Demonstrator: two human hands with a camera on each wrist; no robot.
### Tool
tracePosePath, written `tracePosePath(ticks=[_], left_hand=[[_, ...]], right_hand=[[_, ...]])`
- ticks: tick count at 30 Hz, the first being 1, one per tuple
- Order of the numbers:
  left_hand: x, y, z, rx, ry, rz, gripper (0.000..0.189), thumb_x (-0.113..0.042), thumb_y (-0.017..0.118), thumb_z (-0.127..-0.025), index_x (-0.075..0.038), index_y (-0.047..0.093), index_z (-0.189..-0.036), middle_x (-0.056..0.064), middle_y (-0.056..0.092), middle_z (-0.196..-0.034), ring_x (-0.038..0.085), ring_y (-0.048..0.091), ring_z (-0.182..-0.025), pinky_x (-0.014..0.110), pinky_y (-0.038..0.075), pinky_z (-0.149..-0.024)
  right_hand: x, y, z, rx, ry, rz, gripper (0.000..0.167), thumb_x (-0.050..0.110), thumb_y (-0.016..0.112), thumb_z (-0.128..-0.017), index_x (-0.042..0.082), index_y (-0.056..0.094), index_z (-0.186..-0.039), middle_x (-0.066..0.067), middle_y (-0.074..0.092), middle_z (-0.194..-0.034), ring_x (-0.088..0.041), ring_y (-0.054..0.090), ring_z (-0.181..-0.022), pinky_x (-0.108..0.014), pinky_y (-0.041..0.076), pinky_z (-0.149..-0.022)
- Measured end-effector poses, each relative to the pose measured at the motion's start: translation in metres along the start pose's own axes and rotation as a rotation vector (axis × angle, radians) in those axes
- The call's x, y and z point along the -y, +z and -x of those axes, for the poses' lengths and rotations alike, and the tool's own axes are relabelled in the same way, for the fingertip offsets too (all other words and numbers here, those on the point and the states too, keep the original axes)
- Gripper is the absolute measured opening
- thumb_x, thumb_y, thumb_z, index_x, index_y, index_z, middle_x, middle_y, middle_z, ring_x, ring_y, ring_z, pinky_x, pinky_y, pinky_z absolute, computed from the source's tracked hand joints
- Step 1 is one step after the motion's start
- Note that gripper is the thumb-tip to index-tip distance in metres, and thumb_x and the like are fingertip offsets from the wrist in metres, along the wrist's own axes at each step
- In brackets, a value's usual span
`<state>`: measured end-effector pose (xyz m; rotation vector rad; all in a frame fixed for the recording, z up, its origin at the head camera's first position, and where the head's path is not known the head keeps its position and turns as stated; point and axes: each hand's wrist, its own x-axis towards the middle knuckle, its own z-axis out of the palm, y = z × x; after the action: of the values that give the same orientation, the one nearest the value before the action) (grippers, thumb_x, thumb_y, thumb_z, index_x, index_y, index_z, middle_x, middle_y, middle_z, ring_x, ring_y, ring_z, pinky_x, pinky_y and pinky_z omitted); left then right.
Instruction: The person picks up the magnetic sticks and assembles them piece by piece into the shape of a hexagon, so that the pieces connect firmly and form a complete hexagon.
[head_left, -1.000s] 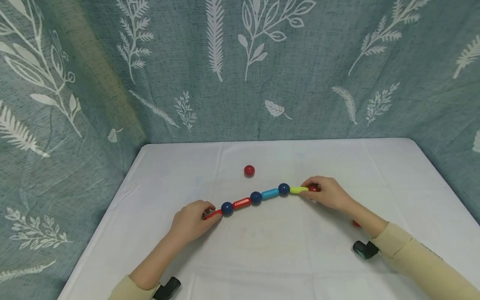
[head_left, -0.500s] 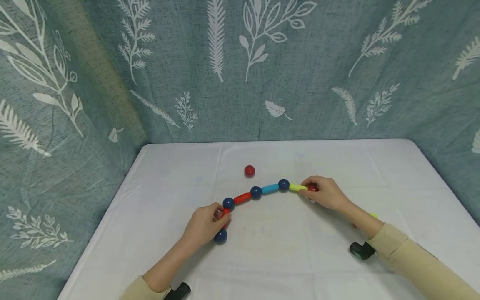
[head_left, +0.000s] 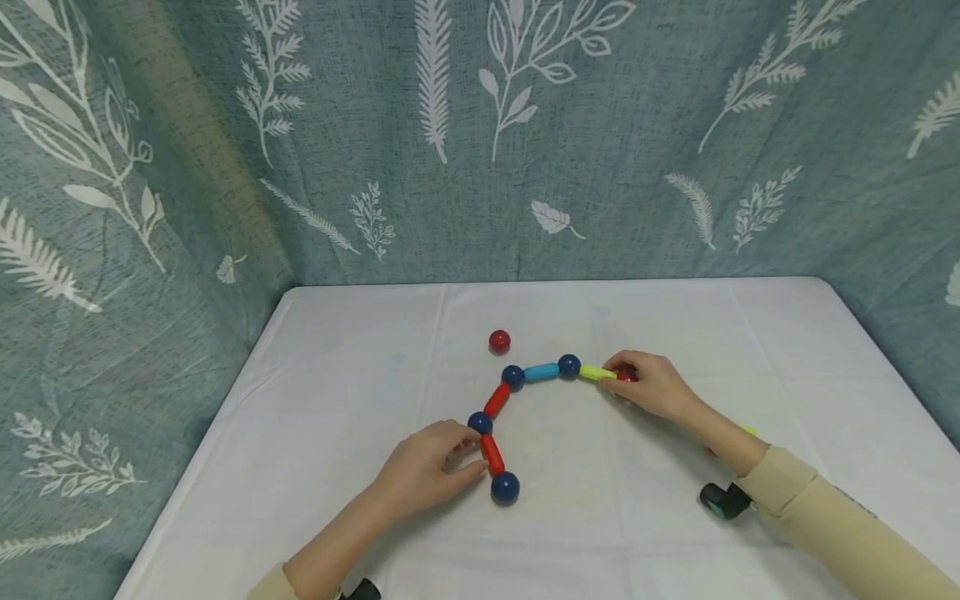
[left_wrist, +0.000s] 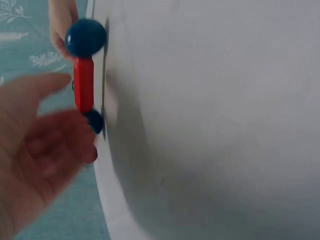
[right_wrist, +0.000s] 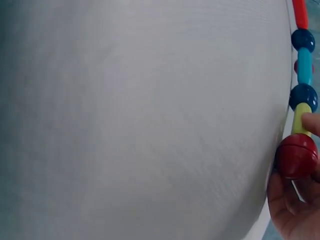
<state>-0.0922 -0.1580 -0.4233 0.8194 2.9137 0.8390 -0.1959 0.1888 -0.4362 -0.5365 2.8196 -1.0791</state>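
A chain of coloured magnetic sticks and balls curves over the white table. Its near end has a dark blue ball [head_left: 506, 487], a red stick [head_left: 492, 454] and another blue ball [head_left: 480, 423]. Beyond come a second red stick [head_left: 497, 400], a light blue stick [head_left: 542, 372] and a yellow-green stick [head_left: 597, 372] ending in a red ball [right_wrist: 297, 156]. My left hand [head_left: 431, 468] is beside the near red stick, thumb and fingers spread apart with the tips right at it. My right hand [head_left: 654, 386] pinches the yellow-green stick by the red ball.
A loose red ball [head_left: 499, 341] lies behind the chain. Part of a yellow-green piece [head_left: 748, 430] shows behind the right forearm. Teal leaf-patterned curtains [head_left: 480, 208] hang at the back and sides of the white-covered table [head_left: 600, 500].
The left part of the chain has swung right and towards me, bending into an arc; its end blue ball has come into view. My left hand has moved right and its fingers have loosened.
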Motion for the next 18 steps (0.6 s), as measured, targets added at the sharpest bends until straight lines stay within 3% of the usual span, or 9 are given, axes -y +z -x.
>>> tracePosePath(ticks=[4,7,10,18], left_hand=[[0.002,-0.002,-0.005,0.077,0.301,-0.089,0.037,-0.029,0.078,-0.083,-0.016,0.069,-0.117,-0.002,0.063,-0.120,0.014,0.056,-0.114,0.032,0.047,-0.096],[0.001,0.000,-0.009,0.163,0.452,-0.140,0.039,-0.030,0.075,-0.086,-0.013,0.068,-0.120,0.000,0.063,-0.126,0.016,0.053,-0.123,0.032,0.041,-0.103],[-0.005,0.004,-0.011,0.199,0.496,-0.187,0.039,-0.032,0.074,-0.088,-0.013,0.068,-0.121,-0.001,0.065,-0.124,0.015,0.054,-0.122,0.029,0.041,-0.102],[-0.027,0.015,-0.017,0.175,0.533,-0.295,0.039,-0.037,0.071,-0.089,-0.013,0.069,-0.120,-0.004,0.069,-0.114,0.010,0.060,-0.109,0.023,0.043,-0.097]], right_hand=[[0.000,-0.007,0.002,0.035,-0.004,0.026,0.026,0.021,0.072,-0.089,0.005,0.069,-0.109,-0.006,0.067,-0.095,-0.016,0.053,-0.074,-0.030,0.046,-0.064],[-0.001,-0.012,0.003,0.051,-0.003,0.031,0.026,0.020,0.073,-0.088,0.005,0.070,-0.109,-0.007,0.066,-0.097,-0.017,0.054,-0.078,-0.031,0.047,-0.066],[-0.003,-0.013,0.003,0.055,-0.003,0.020,0.025,0.020,0.074,-0.087,0.005,0.071,-0.107,-0.006,0.066,-0.095,-0.018,0.055,-0.079,-0.031,0.048,-0.067],[-0.001,-0.008,-0.005,0.018,-0.045,0.005,0.021,0.016,0.072,-0.088,0.004,0.072,-0.106,-0.009,0.068,-0.101,-0.020,0.059,-0.085,-0.035,0.050,-0.074]])
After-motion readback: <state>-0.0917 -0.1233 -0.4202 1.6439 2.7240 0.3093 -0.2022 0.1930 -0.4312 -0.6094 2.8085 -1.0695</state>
